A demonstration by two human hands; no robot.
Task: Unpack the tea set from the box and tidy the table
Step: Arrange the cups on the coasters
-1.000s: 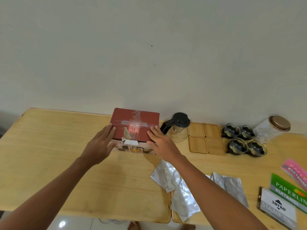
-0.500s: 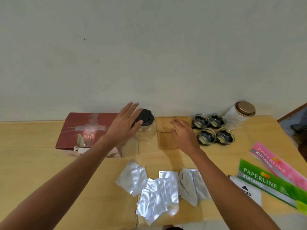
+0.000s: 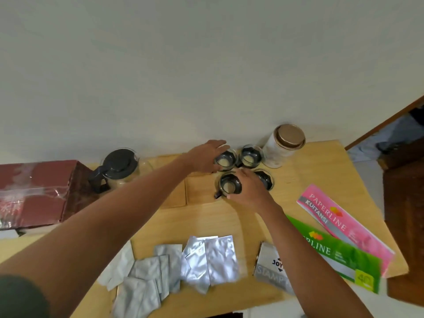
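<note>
both hands moved to cups | left hand (image 3: 204, 154) grips far cup (image 3: 226, 159) | right hand (image 3: 249, 191) grips near cup (image 3: 229, 185)

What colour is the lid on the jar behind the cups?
Bronze-brown, metallic looking; the jar lid shows best in the head view, the only one.

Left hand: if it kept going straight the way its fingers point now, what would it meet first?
The left hand points right, along the back of the table. Its fingertips are already at the rear-left glass cup, so that cup comes first; the next cup lies just beyond. Whether the fingers already touch the cup is unclear.
</note>
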